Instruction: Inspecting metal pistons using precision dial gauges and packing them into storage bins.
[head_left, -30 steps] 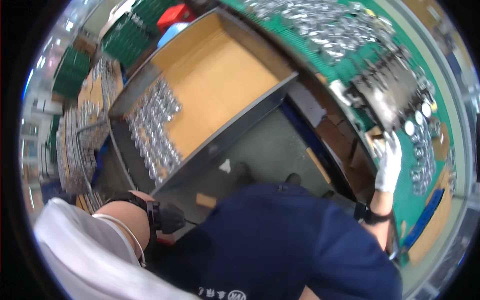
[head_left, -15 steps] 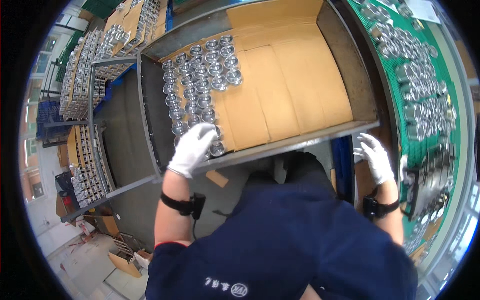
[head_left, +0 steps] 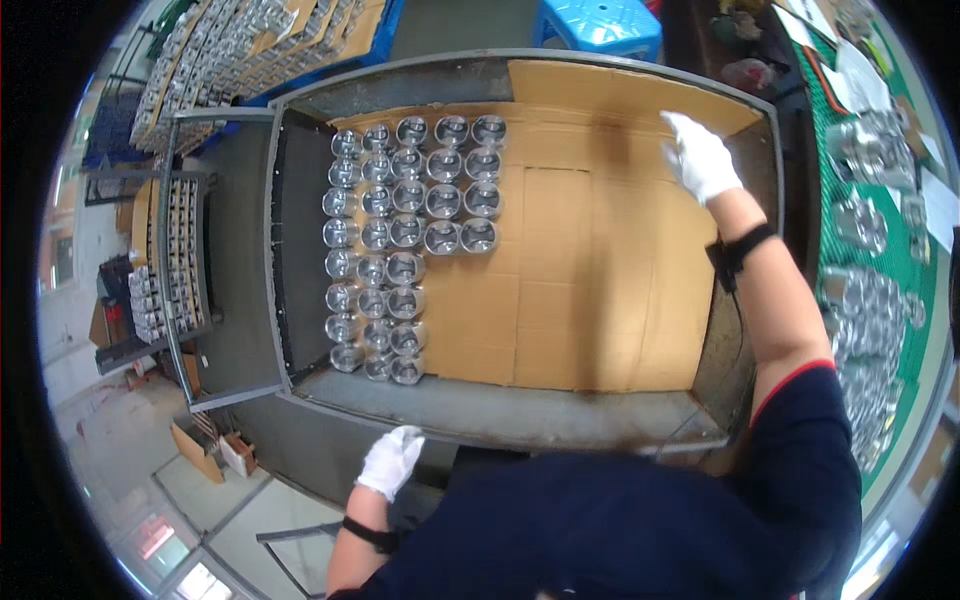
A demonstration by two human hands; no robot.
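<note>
Cardboard partly hidden under cylinders

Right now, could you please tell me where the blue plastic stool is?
In the head view, the blue plastic stool sits top, right of centre, just beyond the metal bin's far rim.

This is a factory workshop, as its bulk metal parts show. Piston-like metal parts stand in rows on a cardboard liner in a grey metal tray. Layered stacks of similar parts sit at upper left by a blue pallet; more crowd a green-matted workbench at right.
</note>
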